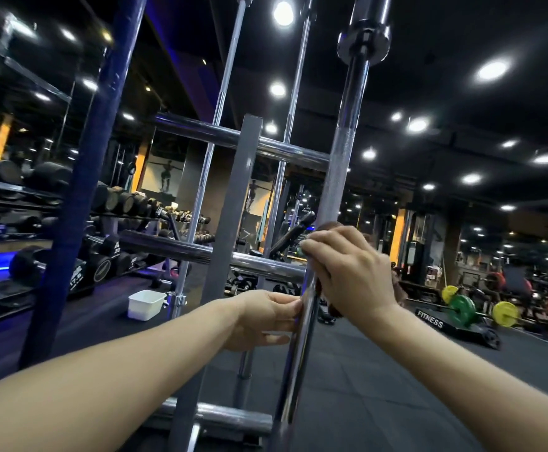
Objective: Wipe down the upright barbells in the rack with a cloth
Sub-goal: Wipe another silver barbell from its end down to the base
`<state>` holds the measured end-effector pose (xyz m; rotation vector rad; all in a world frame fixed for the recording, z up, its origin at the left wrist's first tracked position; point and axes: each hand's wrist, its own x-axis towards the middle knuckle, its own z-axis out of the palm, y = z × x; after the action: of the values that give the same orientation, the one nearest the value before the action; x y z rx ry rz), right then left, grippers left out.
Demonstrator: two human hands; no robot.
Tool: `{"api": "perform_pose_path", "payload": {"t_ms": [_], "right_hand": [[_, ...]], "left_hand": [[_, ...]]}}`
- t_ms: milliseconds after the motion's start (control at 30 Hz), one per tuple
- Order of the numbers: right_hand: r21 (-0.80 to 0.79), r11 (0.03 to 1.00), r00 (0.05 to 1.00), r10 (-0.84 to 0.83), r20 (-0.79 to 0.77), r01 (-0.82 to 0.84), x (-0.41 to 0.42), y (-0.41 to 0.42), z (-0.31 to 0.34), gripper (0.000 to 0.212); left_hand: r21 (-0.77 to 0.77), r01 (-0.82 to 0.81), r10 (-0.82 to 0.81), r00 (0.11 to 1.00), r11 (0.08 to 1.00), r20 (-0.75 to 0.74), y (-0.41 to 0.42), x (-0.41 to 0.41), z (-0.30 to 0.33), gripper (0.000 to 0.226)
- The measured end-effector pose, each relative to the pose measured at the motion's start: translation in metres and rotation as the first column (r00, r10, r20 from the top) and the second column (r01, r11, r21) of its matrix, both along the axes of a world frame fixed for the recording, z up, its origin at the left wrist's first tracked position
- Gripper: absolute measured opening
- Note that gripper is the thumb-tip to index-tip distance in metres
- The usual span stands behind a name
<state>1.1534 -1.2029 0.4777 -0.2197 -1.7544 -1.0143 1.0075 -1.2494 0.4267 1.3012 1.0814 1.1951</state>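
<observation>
Chrome barbell (338,177) stands upright; our right hand (347,269) clamps a brown cloth (331,227) round it, left hand (263,318) pinching the shaft just below.

The rack (233,203) is a grey upright post crossed by chrome bars, standing on the dark rubber floor (380,370). Upright barbells (334,177) lean in it, their lower ends down at the rack's base. A white tub (145,304) sits on the floor just left of the rack. Farther left, a dumbbell rack (109,223) stands on the floor with dumbbells along its shelves. To the right, well apart, a loaded barbell with green and yellow plates (461,310) rests on the floor beside a black "FITNESS" platform (442,326).
</observation>
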Motion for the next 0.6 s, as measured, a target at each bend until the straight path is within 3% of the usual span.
{"api": "perform_pose_path", "payload": {"t_ms": [67,200,500,600], "right_hand": [[0.001,1.0,0.999,-0.028,0.038,0.028,0.001,-0.005,0.027,0.013],[0.014,0.999,0.989,-0.044,-0.144,0.046,-0.009,-0.012,0.087,0.007],[-0.047,0.999,1.0,-0.007,-0.003,0.007,0.003,0.005,-0.018,0.023],[-0.164,0.986,0.994,0.019,0.108,-0.001,0.012,0.001,-0.037,0.014]], "left_hand": [[0.001,0.007,-0.007,1.0,1.0,-0.012,-0.002,-0.001,-0.001,0.014],[-0.001,0.001,-0.001,0.999,1.0,-0.04,-0.002,-0.004,-0.001,0.019],[0.036,-0.012,0.012,1.0,0.999,-0.016,0.003,-0.001,-0.003,0.014],[0.04,-0.021,0.022,1.0,0.999,-0.022,-0.005,0.004,-0.001,0.012]]}}
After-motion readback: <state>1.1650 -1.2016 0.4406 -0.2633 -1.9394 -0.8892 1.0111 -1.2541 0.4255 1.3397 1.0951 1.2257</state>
